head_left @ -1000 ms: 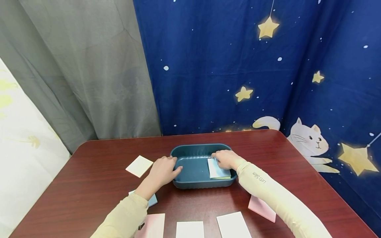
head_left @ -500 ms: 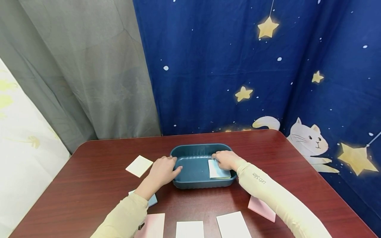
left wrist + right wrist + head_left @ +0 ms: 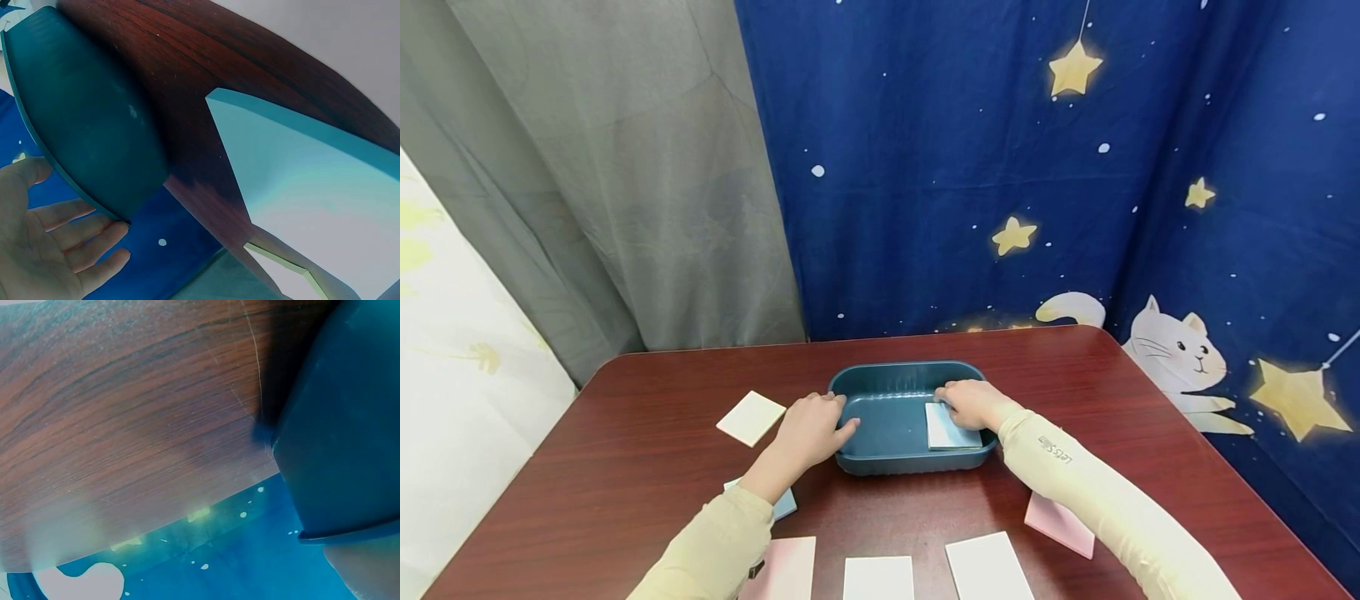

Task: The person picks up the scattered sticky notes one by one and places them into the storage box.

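A dark teal plastic basket (image 3: pixel 883 463) stands near the middle of the table. My left hand (image 3: pixel 808 429) rests at its left rim, fingers loosely extended; the left wrist view shows those fingertips right at the rim of the basket (image 3: pixel 81 112). Reaching over the right side, my right hand (image 3: pixel 972 402) holds a light blue sticky note pad (image 3: pixel 951 432) by its far right corner, low inside the basket. Its thumb is hidden. In the right wrist view, the basket's outer wall (image 3: pixel 350 450) covers most of that hand (image 3: pixel 369 565).
Around the basket lie more pads: cream (image 3: pixel 751 418) and blue (image 3: pixel 785 505) on the left, pink at front left (image 3: pixel 790 571) and right (image 3: pixel 1060 525). A white pad (image 3: pixel 878 579) and another white pad (image 3: pixel 990 568) lie in front. Curtains hang beyond the table's far edge.
The blue pad has shifted slightly right and down with my right hand, and the yellow-green edge beneath it shows less. My left hand and the basket stay in place.
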{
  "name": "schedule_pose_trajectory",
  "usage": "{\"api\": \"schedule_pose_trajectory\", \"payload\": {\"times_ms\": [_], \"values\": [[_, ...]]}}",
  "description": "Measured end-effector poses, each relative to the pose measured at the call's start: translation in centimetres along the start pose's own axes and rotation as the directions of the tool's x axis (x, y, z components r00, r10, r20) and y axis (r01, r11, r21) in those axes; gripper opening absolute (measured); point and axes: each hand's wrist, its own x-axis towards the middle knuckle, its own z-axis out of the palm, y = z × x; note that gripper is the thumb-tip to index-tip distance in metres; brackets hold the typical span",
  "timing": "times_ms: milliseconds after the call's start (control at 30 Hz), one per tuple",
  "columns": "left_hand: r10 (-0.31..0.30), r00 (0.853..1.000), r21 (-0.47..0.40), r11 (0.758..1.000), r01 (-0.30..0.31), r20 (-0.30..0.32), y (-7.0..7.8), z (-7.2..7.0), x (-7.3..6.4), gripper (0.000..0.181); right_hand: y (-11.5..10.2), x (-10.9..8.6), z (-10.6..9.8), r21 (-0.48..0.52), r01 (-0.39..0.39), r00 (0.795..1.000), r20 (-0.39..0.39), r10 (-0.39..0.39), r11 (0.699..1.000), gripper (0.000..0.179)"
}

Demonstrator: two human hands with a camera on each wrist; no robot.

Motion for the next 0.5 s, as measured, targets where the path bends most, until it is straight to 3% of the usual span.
{"api": "schedule_pose_trajectory", "payload": {"times_ms": [500], "values": [[0.002, 1.000, -0.004, 1.000, -0.002, -0.003, 0.02, -0.06, 0.02, 0.038, 0.14, -0.57, -0.63, -0.014, 0.020, 1.000, -0.021, -0.021, 1.000, 0.028]]}}
